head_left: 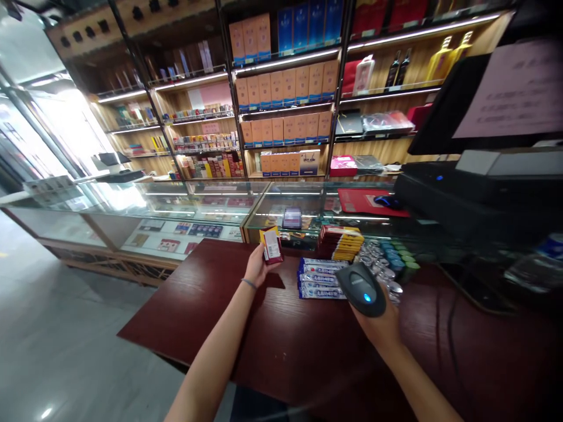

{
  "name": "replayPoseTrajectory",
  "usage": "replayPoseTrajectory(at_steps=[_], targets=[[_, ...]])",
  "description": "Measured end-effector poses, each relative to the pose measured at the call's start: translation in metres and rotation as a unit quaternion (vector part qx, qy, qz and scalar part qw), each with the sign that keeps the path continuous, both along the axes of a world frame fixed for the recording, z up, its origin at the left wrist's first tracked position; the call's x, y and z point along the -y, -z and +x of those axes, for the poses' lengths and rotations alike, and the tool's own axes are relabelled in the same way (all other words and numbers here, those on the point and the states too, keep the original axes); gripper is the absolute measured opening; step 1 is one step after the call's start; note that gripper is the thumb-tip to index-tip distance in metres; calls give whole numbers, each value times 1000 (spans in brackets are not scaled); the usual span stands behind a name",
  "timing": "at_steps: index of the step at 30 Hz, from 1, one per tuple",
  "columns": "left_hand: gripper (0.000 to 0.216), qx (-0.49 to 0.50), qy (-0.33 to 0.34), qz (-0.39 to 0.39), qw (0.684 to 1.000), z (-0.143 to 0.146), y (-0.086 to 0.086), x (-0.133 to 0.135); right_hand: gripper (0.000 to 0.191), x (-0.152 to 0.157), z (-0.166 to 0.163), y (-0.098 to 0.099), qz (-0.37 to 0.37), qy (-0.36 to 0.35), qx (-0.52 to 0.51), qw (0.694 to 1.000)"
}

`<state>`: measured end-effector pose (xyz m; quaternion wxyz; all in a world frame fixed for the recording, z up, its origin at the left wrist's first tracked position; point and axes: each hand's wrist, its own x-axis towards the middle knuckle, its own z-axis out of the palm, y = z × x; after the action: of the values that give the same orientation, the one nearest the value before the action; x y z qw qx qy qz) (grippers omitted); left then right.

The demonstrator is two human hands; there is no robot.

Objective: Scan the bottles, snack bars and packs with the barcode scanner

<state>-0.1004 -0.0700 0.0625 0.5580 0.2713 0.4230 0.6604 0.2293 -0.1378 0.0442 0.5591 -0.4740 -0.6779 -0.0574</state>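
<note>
My left hand (256, 266) is closed on a small yellow and dark red packet (272, 246), held up above the table with its white printed label facing me. In my right hand (382, 325) is a black barcode scanner (361, 288) with a blue light on top; its head points toward the packet side. Between the hands lie several blue and white long packets (321, 278) in a stack. Behind them, more yellow and red packets (341, 241) stand in a row, next to silver-topped cylinders (373, 258) and green-topped ones (402, 255).
The dark red wooden table (197, 305) meets a glass display counter (211, 202). On the right are a black monitor (448, 99), a black machine (475, 187) and a plastic bottle (539, 266). A red mat (360, 201) carries a mouse (387, 201). Shelves of boxes (285, 85) line the wall.
</note>
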Motion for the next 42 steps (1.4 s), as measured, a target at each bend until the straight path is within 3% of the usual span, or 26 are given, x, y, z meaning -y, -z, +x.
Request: replayPoseTrajectory(at_steps=[6, 11, 20, 26, 37, 42], targets=[[39, 101, 57, 1, 993, 21, 10, 9, 36, 1, 5, -2, -6, -5, 5, 1000], [26, 129, -2, 48, 990, 22, 17, 13, 31, 4, 3, -2, -37, -34, 58, 997], [9, 92, -47, 82, 991, 27, 21, 11, 67, 13, -6, -20, -42, -152, 181, 971], [8, 71, -12, 119, 990, 30, 18, 17, 42, 17, -10, -29, -5, -167, 225, 960], [19, 161, -29, 80, 983, 30, 14, 17, 48, 12, -3, -22, -41, -149, 184, 971], [40, 223, 56, 63, 971, 29, 11, 22, 38, 9, -2, -23, -6, -112, 164, 980]])
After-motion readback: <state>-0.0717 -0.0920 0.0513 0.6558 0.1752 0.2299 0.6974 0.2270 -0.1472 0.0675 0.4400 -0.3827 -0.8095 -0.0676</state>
